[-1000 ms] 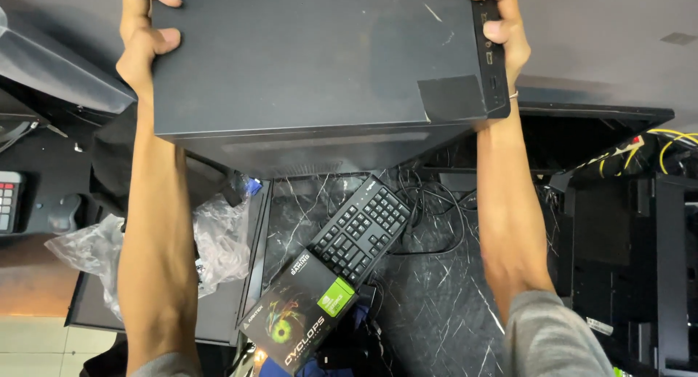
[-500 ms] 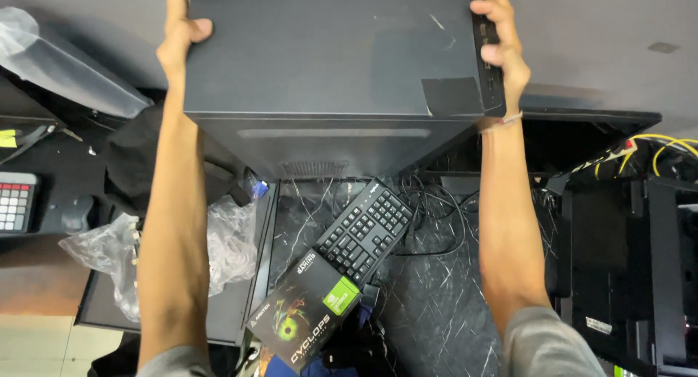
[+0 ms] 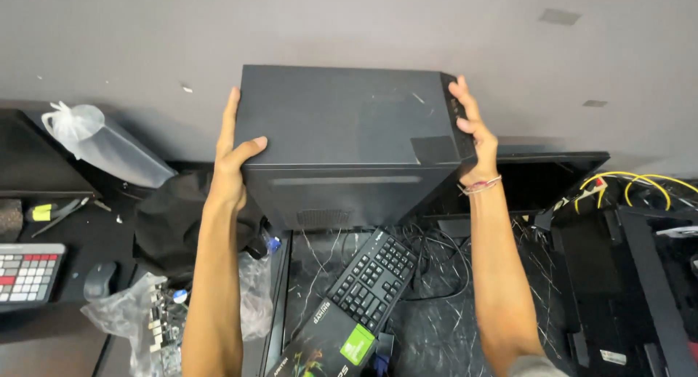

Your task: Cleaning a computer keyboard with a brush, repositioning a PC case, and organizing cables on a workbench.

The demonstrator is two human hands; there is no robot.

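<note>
Gripping the black computer case (image 3: pixel 342 141) at both flanks, the two hands are seen to carry it clear of the desk: the left hand (image 3: pixel 234 150) is closed on its left side, thumb laid over the top edge, and the right hand (image 3: pixel 474 133) is clasped on the right front corner, fingers spread along the button strip. The case is held raised, above the far edge of the marble-patterned desktop (image 3: pixel 436 333), with no part seen resting on it. The lifting is judged done; setting down is judged outstanding.

The case is a rectangular box of matt sheet metal, faintly scuffed, with a vented grille on the underside face. A piece of dark tape is noted near its right edge.

Below it, a black keyboard (image 3: pixel 374 281) lies diagonally toward the near edge of the desktop, beside a dark glossy carton with a green panel (image 3: pixel 327 348). Loose black cables (image 3: pixel 436 264) are gathered at the far edge. At the left, crumpled clear plastic bags (image 3: pixel 138 319) and a keypad with red keys (image 3: pixel 29 271) are recorded.
</note>
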